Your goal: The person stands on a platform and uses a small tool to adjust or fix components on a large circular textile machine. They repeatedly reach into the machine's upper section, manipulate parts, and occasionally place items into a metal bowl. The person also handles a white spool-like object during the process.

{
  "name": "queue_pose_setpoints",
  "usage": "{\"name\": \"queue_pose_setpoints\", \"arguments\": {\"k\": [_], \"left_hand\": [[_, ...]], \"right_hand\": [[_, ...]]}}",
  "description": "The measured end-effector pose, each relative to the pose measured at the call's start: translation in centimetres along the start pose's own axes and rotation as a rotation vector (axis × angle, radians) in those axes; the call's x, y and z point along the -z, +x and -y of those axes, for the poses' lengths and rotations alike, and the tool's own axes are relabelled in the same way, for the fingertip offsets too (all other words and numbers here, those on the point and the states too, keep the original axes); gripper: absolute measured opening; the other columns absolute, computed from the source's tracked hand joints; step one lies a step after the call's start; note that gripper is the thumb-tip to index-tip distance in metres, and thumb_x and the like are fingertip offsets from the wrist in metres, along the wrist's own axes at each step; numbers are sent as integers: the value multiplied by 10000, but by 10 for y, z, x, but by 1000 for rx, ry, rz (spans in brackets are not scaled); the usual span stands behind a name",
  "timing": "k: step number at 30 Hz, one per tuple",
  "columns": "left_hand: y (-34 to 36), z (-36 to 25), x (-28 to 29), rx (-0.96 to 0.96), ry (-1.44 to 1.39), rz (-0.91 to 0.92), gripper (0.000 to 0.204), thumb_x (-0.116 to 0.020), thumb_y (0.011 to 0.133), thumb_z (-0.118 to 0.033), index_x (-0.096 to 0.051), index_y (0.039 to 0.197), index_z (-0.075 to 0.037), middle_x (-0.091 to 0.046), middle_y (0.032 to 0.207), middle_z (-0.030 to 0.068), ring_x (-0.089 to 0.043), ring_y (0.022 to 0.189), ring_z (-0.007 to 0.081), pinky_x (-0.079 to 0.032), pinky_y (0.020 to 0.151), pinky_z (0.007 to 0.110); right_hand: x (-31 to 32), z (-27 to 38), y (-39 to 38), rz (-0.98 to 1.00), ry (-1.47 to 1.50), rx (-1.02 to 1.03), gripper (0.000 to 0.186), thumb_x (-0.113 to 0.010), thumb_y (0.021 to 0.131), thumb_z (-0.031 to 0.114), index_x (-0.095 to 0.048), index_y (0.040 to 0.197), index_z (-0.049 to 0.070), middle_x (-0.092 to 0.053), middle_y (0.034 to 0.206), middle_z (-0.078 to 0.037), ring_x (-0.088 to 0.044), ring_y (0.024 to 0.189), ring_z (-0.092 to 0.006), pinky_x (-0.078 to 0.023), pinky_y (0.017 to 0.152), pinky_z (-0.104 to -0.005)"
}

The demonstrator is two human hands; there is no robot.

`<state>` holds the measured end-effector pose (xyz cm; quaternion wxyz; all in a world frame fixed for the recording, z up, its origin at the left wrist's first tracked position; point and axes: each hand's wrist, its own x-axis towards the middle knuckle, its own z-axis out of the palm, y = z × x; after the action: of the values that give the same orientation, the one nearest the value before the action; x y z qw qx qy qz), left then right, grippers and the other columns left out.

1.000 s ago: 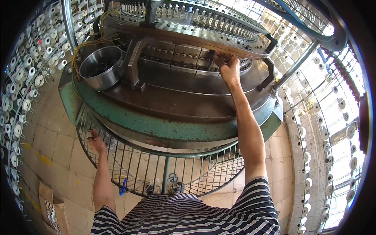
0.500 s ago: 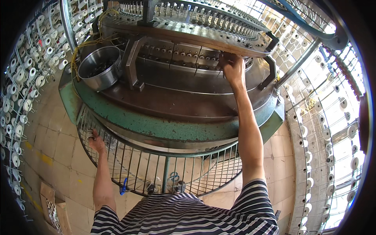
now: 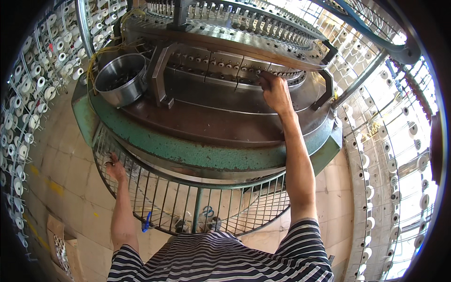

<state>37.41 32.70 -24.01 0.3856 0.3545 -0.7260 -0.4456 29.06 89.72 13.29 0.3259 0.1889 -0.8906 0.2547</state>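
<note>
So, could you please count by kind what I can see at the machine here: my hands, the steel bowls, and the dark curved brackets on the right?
hands: 2, the left hand on the wire guard and the right hand up at the needle ring
steel bowl: 1
dark curved bracket: 1
Total: 4

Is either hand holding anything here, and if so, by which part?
The left hand grips the top rail of the wire guard. The right hand holds nothing; its fingertips press the machine's metal cam ring.
</note>
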Motion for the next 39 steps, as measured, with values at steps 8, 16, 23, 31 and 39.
{"name": "queue_pose_setpoints", "arguments": {"k": [8,16,23,31,39], "left_hand": [[-8,-26,9,48,72,24,497,-682,979,-429,-685,803,36,-679,737,154,-586,655,259,-433,608,458],[-9,-25,9,82,52,26,456,-695,974,-409,-711,854,30,-699,793,160,-602,705,262,-429,617,472],[-5,-17,8,48,9,84,378,-694,984,-329,-713,991,48,-719,959,208,-669,830,319,-488,716,469],[-13,-16,21,-35,-275,240,316,-670,999,-246,-668,1028,69,-690,978,212,-641,855,304,-484,750,426],[9,20,36,-262,-304,506,274,-698,972,-151,-583,1134,39,-587,1040,149,-552,926,263,-460,835,403]], "right_hand": [[1,-15,0,132,-155,-43,138,-591,919,77,-693,964,-4,-680,864,-260,-650,885,-478,-508,739,-492],[11,-24,25,223,-414,107,182,-604,857,42,-738,957,114,-706,843,-205,-678,827,-425,-537,740,-509],[6,-6,28,240,-525,14,231,-581,845,35,-758,934,155,-721,850,-171,-701,838,-392,-561,761,-484],[-18,-14,12,8,-435,-128,111,-664,901,152,-759,892,94,-708,846,-208,-702,840,-387,-541,742,-492],[-34,-21,5,-201,-374,-226,153,-656,909,212,-732,872,84,-676,822,-223,-673,832,-418,-512,743,-503]]}}
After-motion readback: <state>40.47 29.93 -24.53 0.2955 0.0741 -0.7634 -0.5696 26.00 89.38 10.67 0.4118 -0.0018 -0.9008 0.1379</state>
